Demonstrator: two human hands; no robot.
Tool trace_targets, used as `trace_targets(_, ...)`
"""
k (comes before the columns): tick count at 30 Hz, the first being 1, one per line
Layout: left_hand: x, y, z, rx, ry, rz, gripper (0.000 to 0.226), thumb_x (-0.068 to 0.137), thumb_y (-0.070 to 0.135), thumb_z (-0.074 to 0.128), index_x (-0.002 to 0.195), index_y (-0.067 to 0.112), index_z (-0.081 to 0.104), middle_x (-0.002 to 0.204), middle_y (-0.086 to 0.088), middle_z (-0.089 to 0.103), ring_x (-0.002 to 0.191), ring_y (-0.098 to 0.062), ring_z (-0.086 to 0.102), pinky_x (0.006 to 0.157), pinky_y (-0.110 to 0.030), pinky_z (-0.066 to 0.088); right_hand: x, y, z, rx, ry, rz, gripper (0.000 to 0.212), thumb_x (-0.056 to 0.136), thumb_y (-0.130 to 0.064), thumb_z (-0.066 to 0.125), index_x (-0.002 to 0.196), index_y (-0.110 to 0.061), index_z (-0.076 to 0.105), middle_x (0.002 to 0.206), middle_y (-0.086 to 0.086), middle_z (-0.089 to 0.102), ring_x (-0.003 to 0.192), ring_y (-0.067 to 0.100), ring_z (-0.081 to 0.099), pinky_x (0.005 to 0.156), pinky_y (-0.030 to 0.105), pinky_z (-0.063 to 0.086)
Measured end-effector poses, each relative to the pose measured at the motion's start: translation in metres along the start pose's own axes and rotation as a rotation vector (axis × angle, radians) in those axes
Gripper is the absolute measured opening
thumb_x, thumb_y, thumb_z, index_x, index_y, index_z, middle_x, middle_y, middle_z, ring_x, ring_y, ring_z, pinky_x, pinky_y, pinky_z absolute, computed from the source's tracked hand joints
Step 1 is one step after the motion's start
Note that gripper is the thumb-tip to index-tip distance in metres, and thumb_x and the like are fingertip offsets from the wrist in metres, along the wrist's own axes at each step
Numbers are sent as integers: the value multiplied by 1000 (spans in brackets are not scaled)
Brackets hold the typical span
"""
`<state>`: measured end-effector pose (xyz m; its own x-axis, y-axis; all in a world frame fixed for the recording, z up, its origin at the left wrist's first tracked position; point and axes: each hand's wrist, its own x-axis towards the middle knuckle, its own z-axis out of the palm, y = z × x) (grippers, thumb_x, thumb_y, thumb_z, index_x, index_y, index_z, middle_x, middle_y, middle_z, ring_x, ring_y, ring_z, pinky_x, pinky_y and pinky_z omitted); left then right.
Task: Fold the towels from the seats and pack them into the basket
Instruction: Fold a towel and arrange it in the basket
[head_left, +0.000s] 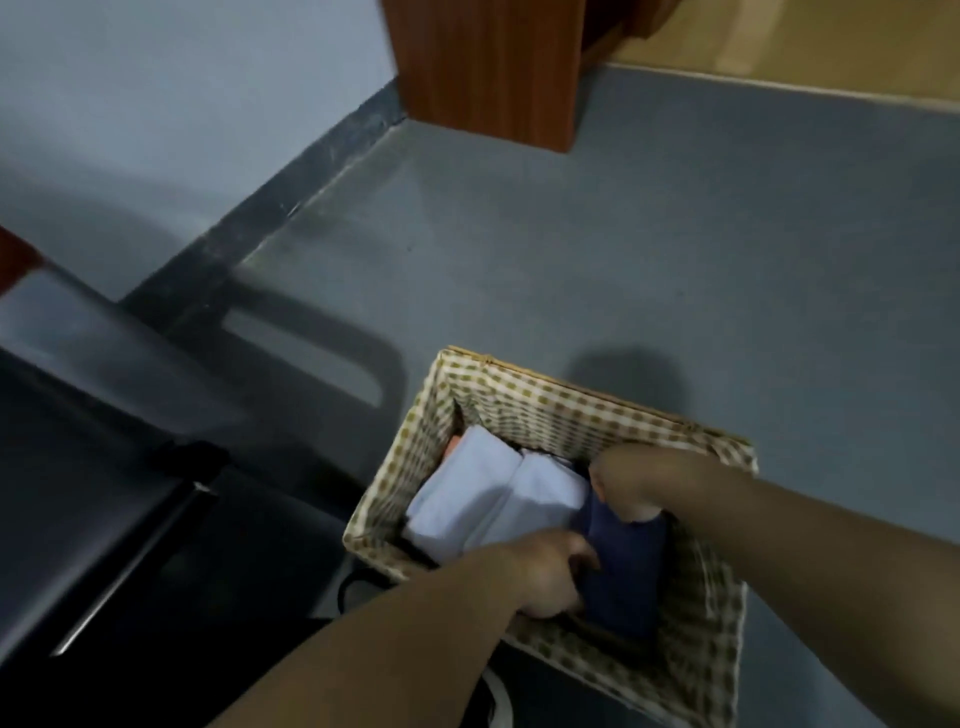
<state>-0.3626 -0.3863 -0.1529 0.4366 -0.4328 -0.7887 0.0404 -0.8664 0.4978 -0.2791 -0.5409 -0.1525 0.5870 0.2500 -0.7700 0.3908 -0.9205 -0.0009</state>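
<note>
As it stands in basket (545, 397), navy towel (626, 577) pinched by left fingers (579, 551), right fingers (641, 512).

Bare left forearm (395, 639), right forearm (779, 525)

A gingham-lined basket (524, 402) at five o'clock holds folded white towels (488, 501) at its nine o'clock, with a navy towel (626, 577) beside them.

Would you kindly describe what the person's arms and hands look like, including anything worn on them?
Both forearms are bare as far as the frame shows: no sleeves, gloves, watch or bracelet appear on the left hand or right hand. The fingers are partly hidden by the dark blue folded towel, so rings cannot be judged.
</note>
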Motion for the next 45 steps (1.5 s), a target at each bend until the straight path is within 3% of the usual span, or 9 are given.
trace_targets(2,2,-13,1,64,-44,-36,44,98,17,57,140,27,51,133,-5,57,110,-30,58,98,-44,52,16,-2,16,-19,-93,0,44,105,-3,50,149,1,46,156,20,43,141,32,44,118,36,31)
trace_targets(6,-20,-22,-34,102,-14,-42,51,97,23,61,145,32,48,141,-5,52,116,-28,56,93,-38,49,17,2,28,-69,-162,34,39,96,-7,64,136,-9,60,138,14,58,104,26,56,105,37,45)
trace_targets(11,-81,-30,-84,240,117,-95,56,95,31,64,147,33,44,148,-1,47,129,-25,50,102,-29,43,-5,-14,2,11,-122,38,41,100,-18,61,140,-10,58,142,13,58,126,30,57,110,38,44)
trace_targets(19,-272,-78,-120,320,623,-193,49,91,43,67,136,32,55,129,7,63,115,-13,60,99,-27,47,-107,-142,-124,154,433,-362,47,89,-43,69,133,-30,57,130,-1,62,119,23,58,95,29,45)
trace_targets(24,-413,-155,-61,202,983,-472,46,90,51,63,134,40,52,125,14,55,115,-11,56,101,-32,47,-157,-274,-187,292,619,-686,46,87,-46,71,129,-38,55,129,-9,58,114,18,60,97,36,51)
trace_targets(33,-621,-290,101,-113,1300,-1007,60,80,42,76,135,30,56,128,1,60,120,-23,58,99,-34,47,-235,-548,-201,21,452,-1111,56,92,-48,69,142,-43,45,141,-14,47,115,12,56,98,38,53)
trace_targets(37,-672,-321,184,-379,1447,-1060,53,79,42,78,128,35,59,111,7,55,108,-20,62,86,-28,44,-252,-654,-172,-74,339,-1184,59,89,-46,73,141,-41,47,140,-11,47,109,12,58,93,35,56)
trace_targets(43,-723,-370,236,-460,1687,-1157,60,86,37,77,141,38,51,141,6,46,131,-19,46,96,-29,41,-262,-781,-133,-81,236,-1272,59,85,-42,79,138,-34,53,127,-12,56,100,8,57,73,16,43)
trace_targets(45,-724,-388,242,-517,1757,-1160,57,88,41,74,140,40,51,144,5,45,132,-21,45,102,-34,43,-260,-818,-124,-63,241,-1266,63,85,-43,77,141,-32,50,123,-10,53,104,11,56,81,22,45)
